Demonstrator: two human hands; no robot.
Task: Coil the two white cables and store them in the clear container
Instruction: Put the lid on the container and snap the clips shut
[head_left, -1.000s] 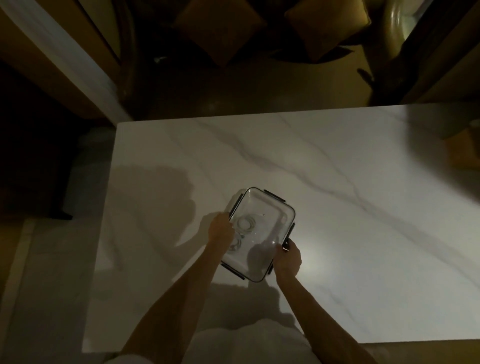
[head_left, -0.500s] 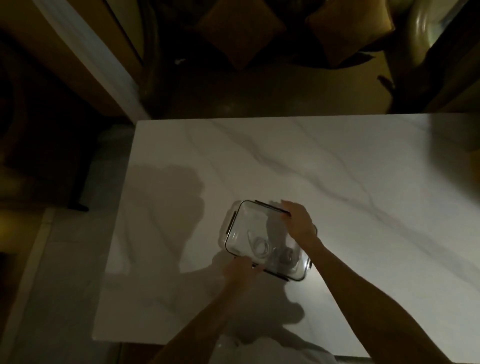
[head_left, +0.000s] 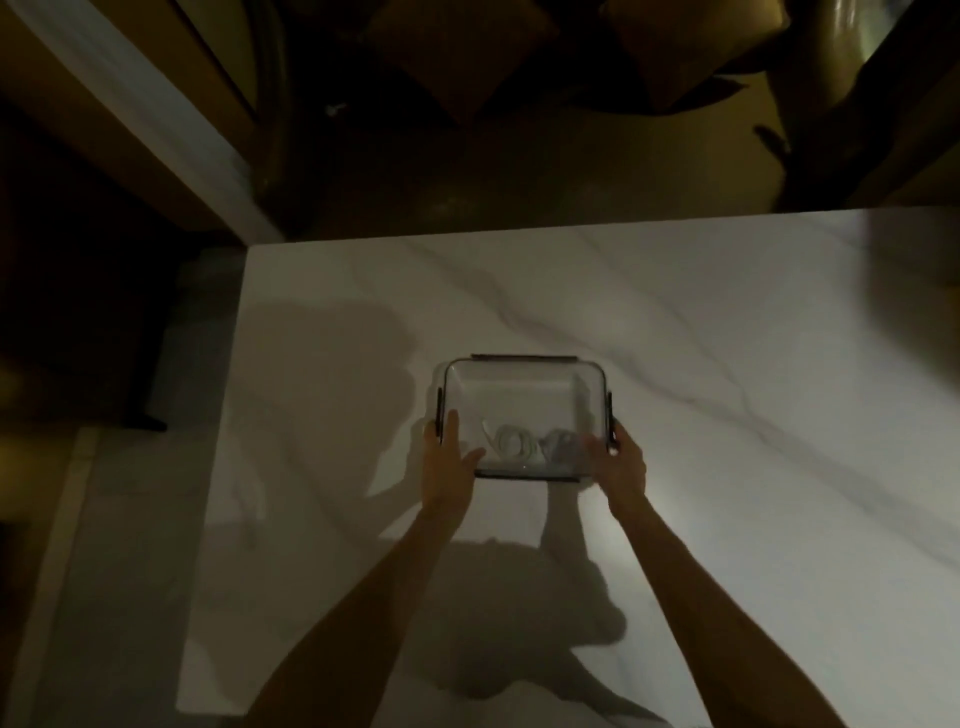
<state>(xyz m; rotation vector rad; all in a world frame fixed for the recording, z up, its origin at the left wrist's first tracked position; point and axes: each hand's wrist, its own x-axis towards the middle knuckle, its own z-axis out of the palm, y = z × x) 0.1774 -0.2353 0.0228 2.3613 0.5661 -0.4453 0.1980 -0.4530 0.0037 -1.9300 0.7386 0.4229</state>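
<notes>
Lighting is dim. The clear container (head_left: 519, 387) is sitting flat on the white marble table (head_left: 727, 467), toward its left half, long side facing the person. Dark latch bars are showing on the far edge (head_left: 524, 357), the left edge (head_left: 439, 408) and the right edge (head_left: 609, 410).

Both white cables are lying inside, coiled, against the near wall. The left coil (head_left: 511, 441) is sitting near the middle and the right coil (head_left: 561, 444) is just beside it; whether they are touching cannot be told.

The left hand (head_left: 449, 457) is resting across the near left corner, fingers lying fairly straight beside the left latch and thumb pointing along the near edge. The right hand (head_left: 621, 462) is gripping the near right corner, fingers curling round the edge below the right latch.

Any brand, label or print on the container is too dark and blurred to read.

Two brown cushions (head_left: 452, 57) are lying beyond the table's far edge.
</notes>
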